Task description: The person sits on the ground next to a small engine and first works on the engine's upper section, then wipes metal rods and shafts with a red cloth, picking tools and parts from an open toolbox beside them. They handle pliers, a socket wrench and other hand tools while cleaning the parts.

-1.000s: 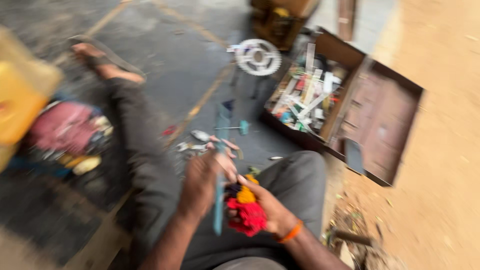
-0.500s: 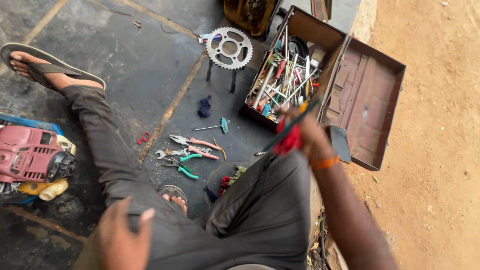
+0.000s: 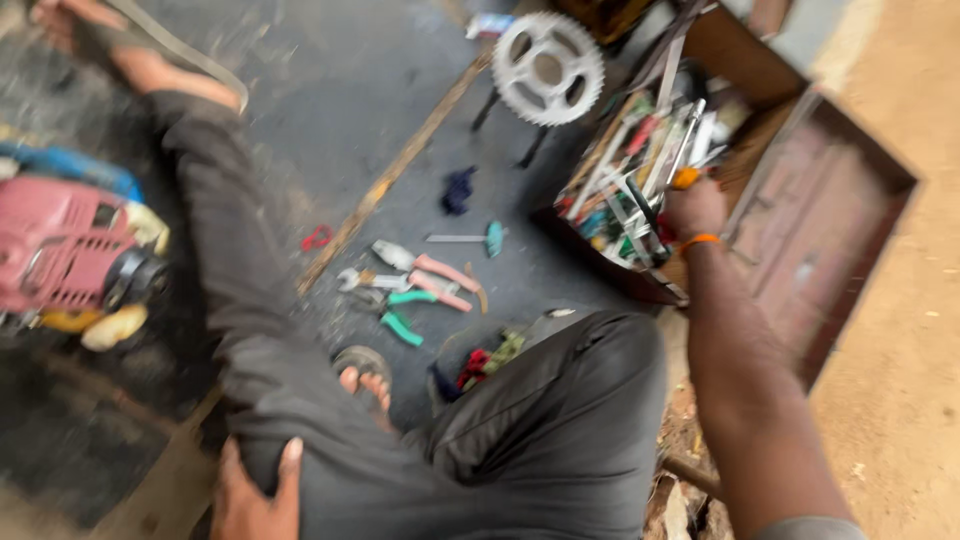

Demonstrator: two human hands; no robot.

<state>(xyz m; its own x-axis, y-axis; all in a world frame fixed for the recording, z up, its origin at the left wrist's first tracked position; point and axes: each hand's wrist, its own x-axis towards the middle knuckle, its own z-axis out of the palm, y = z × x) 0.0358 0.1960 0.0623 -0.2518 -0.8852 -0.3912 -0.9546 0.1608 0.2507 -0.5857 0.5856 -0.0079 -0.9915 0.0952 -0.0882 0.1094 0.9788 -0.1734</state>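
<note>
My right hand (image 3: 695, 207), with an orange band at the wrist, reaches into an open brown metal toolbox (image 3: 612, 275) crammed with several tools. The fingers are curled around an orange-tipped tool (image 3: 685, 178), though blur hides the grip's detail. My left hand (image 3: 252, 490) rests flat on my dark trouser leg at the bottom left, fingers apart and holding nothing.
On the dark floor between my legs lie pink-handled pliers (image 3: 432, 272), green-handled pliers (image 3: 400, 318) and a teal-handled screwdriver (image 3: 478, 238). A toothed sprocket (image 3: 548, 68) lies beyond them. A red engine unit (image 3: 70, 250) stands at the left. The toolbox lid (image 3: 830, 225) lies open on sandy ground.
My right hand has carried a red and orange item from my lap out to the toolbox. My left hand has dropped onto my leg. The view has swung left.
</note>
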